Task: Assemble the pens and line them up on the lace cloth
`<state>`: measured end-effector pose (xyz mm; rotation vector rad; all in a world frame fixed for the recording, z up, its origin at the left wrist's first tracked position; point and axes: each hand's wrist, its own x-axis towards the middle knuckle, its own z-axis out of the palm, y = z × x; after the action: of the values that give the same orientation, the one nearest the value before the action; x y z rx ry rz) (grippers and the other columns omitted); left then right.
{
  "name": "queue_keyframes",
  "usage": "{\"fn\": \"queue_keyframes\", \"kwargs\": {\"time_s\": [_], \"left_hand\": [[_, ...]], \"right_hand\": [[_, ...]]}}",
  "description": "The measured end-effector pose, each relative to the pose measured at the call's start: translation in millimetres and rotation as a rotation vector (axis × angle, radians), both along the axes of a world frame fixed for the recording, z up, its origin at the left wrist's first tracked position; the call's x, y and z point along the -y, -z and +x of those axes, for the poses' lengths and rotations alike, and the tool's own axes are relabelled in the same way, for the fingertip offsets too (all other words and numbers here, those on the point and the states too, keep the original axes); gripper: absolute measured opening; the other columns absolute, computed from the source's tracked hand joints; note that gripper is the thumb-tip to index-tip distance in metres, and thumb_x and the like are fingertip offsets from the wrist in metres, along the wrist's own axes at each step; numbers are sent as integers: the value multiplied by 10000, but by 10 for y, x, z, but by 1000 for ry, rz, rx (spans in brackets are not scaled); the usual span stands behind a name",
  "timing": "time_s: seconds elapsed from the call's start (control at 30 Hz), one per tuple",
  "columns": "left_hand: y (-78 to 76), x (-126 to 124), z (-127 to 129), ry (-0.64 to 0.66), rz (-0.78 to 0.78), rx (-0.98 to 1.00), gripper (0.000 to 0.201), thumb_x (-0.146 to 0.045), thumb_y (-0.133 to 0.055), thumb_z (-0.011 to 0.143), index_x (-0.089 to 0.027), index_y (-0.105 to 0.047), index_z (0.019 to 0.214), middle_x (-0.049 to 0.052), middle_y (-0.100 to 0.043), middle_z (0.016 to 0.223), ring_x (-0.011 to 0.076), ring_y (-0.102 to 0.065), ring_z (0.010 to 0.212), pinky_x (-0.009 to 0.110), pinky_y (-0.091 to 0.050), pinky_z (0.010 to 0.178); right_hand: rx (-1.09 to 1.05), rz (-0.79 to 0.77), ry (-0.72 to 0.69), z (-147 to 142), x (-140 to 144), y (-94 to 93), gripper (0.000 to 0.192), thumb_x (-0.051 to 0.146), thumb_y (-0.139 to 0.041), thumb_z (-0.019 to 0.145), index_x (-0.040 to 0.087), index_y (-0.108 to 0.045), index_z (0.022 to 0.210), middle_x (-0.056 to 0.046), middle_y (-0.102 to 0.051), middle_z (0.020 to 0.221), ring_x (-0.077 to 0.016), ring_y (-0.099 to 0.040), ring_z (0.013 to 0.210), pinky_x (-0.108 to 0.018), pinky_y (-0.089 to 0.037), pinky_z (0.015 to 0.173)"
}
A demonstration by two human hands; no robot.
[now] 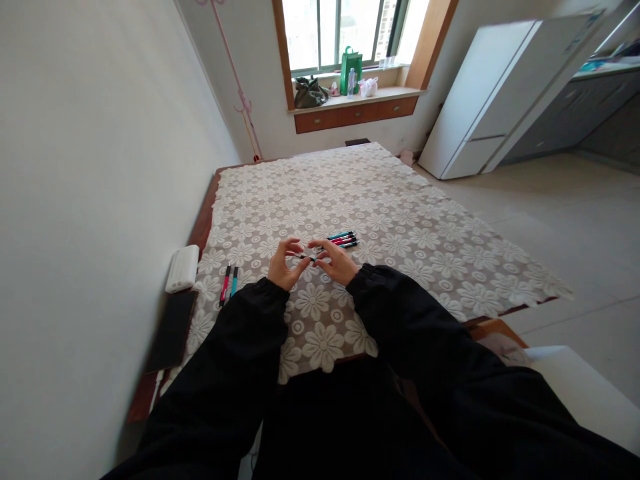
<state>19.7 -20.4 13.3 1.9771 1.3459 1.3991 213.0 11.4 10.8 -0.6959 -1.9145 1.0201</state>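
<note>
Black sleeves point(240, 373) of mine fill the bottom of the view, both forearms reaching forward over the table. Left hand point(283, 265) and right hand point(337, 261) meet over the lace tablecloth point(400, 220), fingertips pinched on a thin pen point(306, 256) held level between them, just above the cloth. Left fingers point(289, 245) curl onto its left end, right fingers point(324, 248) grip the right end; a teal band shows in the middle of the pen. Both hands are closed on it, not flat on the table.

Just beyond my right hand, a small bunch of pens point(344, 239) lies on the cloth, side by side, teal and red barrels with black ends, near the hands but not touching. Off to my left, two more pens point(229, 283), one red and one teal, lie parallel near the table edge. Beside those, a white box point(183, 268) sits against the wall, and a dark flat thing point(173, 330) lies nearer me on the same edge; can't tell what it is.

Far back: window sill with a green bag point(351, 69) and a dark bag point(309, 92). White fridge point(493, 93) stands on the right.
</note>
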Motion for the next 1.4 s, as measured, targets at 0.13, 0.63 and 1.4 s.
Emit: {"fn": "queue_keyframes", "kwargs": {"time_s": [0.13, 0.63, 1.4], "left_hand": [[-3, -2, -7, 4, -29, -8, 368, -293, -669, 837, -247, -513, 1167, 5, -703, 865, 180, -696, 850, 371, -558, 837], [-26, 15, -3, 51, 33, -33, 412, -258, -660, 822, -238, -507, 1204, 49, -705, 1018, 196, -686, 958, 369, -551, 865], [-10, 13, -4, 71, 19, 9, 454, -230, -644, 803, -229, -481, 1227, 52, -691, 1041, 184, -672, 947, 351, -544, 852]], "right_hand": [[8, 10, -1, 2, 5, -8, 472, 110, -566, 818, 225, -528, 1274, -87, -585, 1270, -124, -654, 803, -265, -592, 697], [26, 52, 9, 13, -3, -19, 473, 99, -569, 821, 212, -524, 1278, -96, -599, 1262, -140, -664, 829, -286, -581, 737], [40, 94, 21, 11, -27, 19, 462, 107, -569, 827, 228, -523, 1271, -84, -605, 1257, -140, -667, 796, -347, -568, 835]]}}
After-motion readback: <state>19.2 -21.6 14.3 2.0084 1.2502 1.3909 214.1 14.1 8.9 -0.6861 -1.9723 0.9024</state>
